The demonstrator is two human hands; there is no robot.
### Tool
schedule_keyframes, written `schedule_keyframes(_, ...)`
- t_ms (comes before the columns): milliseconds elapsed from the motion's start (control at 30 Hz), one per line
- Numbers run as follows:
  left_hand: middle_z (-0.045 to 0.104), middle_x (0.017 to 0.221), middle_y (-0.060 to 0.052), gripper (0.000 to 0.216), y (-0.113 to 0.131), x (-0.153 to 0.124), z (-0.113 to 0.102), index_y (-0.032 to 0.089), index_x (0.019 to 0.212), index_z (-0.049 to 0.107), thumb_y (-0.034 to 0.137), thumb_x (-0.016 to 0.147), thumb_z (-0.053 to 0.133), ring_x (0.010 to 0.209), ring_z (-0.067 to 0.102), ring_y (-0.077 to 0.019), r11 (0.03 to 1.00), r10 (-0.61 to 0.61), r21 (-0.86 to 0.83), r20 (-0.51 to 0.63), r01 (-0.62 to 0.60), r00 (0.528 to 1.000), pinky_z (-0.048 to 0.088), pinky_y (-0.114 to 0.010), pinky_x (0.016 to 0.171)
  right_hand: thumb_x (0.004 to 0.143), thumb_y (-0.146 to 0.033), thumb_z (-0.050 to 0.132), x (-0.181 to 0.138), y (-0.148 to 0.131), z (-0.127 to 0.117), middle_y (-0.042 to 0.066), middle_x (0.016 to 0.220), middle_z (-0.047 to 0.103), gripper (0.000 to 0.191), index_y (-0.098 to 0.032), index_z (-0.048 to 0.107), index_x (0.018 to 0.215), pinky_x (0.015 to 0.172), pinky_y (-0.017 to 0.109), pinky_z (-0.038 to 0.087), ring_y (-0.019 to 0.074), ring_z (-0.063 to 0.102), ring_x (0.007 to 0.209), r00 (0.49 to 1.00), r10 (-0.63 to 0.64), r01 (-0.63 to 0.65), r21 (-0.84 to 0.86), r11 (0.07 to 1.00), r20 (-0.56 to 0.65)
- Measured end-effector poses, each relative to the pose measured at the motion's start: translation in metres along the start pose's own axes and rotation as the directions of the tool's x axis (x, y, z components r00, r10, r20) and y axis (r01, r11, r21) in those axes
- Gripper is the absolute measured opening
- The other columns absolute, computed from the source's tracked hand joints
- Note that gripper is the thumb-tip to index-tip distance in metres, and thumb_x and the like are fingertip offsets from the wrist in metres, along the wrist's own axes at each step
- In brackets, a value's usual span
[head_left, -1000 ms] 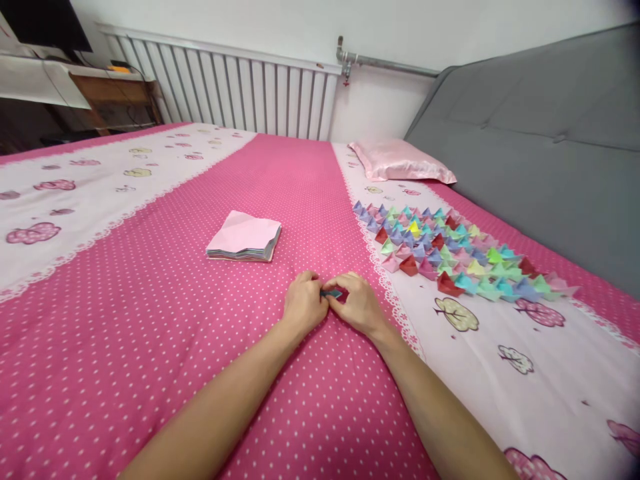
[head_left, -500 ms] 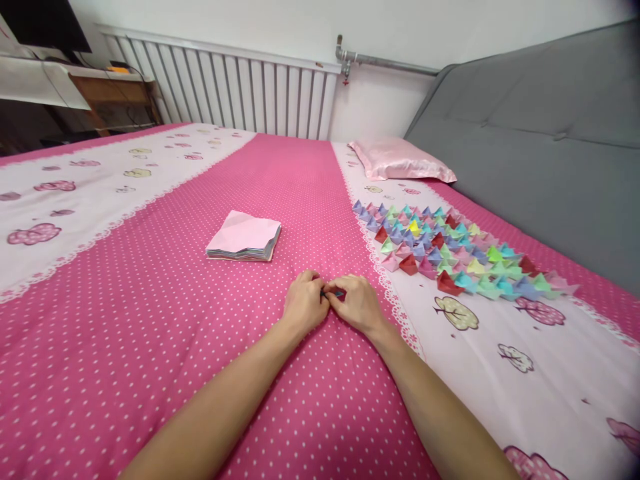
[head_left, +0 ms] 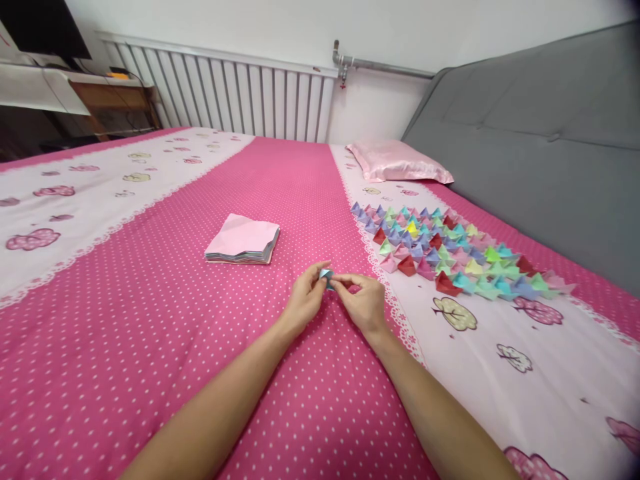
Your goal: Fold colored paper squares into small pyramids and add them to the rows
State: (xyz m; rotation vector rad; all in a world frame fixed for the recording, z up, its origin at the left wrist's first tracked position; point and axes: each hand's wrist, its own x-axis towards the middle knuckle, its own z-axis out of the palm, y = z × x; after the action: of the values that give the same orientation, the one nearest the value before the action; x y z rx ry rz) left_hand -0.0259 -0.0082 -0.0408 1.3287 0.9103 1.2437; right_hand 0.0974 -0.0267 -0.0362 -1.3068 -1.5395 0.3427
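Observation:
Both my hands meet over the pink dotted bedspread (head_left: 150,320). My left hand (head_left: 306,301) and my right hand (head_left: 364,303) pinch a small light-blue folded paper piece (head_left: 327,276) between their fingertips, lifted just off the bed. To the right lies a patch of several small folded paper pieces (head_left: 445,250) in many colours, set in rows on the white strip of the cover. A stack of square paper sheets (head_left: 243,239), pink on top, lies a little way ahead of my left hand.
A pink satin pillow (head_left: 397,163) lies at the far right by the grey padded headboard (head_left: 540,140). A white radiator (head_left: 225,93) runs along the far wall. A wooden desk (head_left: 107,100) stands at the far left.
My hands have lifted off the bedspread and turned, so the blue paper piece now shows between the fingertips. The view has dipped slightly.

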Motion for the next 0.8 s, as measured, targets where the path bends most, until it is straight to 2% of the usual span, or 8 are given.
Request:
schedule_keyframes(133, 0.062, 0.102, -0.008, 0.032, 0.0024, -0.0025, -0.0007, 0.014, 0.111, 0.055, 0.016, 0.08, 0.047, 0.093, 0.057, -0.0153, 0.998, -0.024, -0.064, 0.008, 0.025, 1.0, 0.04, -0.03, 0.09, 0.071, -0.026, 0.064, 0.0001, 0.0013, 0.0008, 0.0, 0.072, 0.072, 0.01, -0.023, 0.071, 0.077, 0.062, 0.026, 0.049, 0.0149, 0.063, 0.059, 0.998, -0.016, 0.017, -0.018, 1.0, 0.058)
schedule_keyframes(300, 0.062, 0.104, -0.009, 0.034, 0.0051, -0.0049, 0.0012, 0.013, 0.114, 0.054, 0.015, 0.081, 0.046, 0.094, 0.057, -0.0158, 0.992, -0.09, -0.085, 0.037, 0.093, 0.995, 0.041, -0.03, 0.089, 0.072, -0.024, 0.061, 0.0021, 0.0014, -0.001, -0.001, 0.065, 0.069, 0.009, -0.023, 0.07, 0.073, 0.067, 0.028, 0.042, 0.0148, 0.06, 0.06, 0.988, -0.112, 0.132, -0.214, 0.968, 0.102)
schedule_keyframes(433, 0.062, 0.108, -0.01, 0.035, 0.0075, -0.0047, 0.0018, 0.013, 0.116, 0.053, 0.015, 0.082, 0.046, 0.099, 0.057, -0.0169, 0.988, -0.136, -0.065, 0.055, 0.14, 0.989, 0.041, -0.031, 0.09, 0.074, -0.027, 0.06, 0.0027, 0.0034, -0.0021, 0.0, 0.061, 0.064, 0.013, -0.022, 0.069, 0.068, 0.065, 0.027, 0.037, 0.0136, 0.055, 0.057, 0.986, -0.119, 0.152, -0.324, 0.934, 0.117)
schedule_keyframes(800, 0.066, 0.099, -0.009, 0.035, 0.0034, -0.005, 0.0017, 0.012, 0.113, 0.057, 0.017, 0.08, 0.051, 0.097, 0.058, -0.0176, 0.99, -0.134, -0.037, 0.089, 0.138, 0.987, 0.042, -0.032, 0.089, 0.072, -0.022, 0.059, 0.0017, -0.0002, -0.0037, -0.002, 0.054, 0.057, 0.019, -0.019, 0.06, 0.053, 0.068, 0.029, 0.034, 0.0115, 0.05, 0.053, 0.978, -0.157, 0.201, -0.401, 0.894, 0.139)
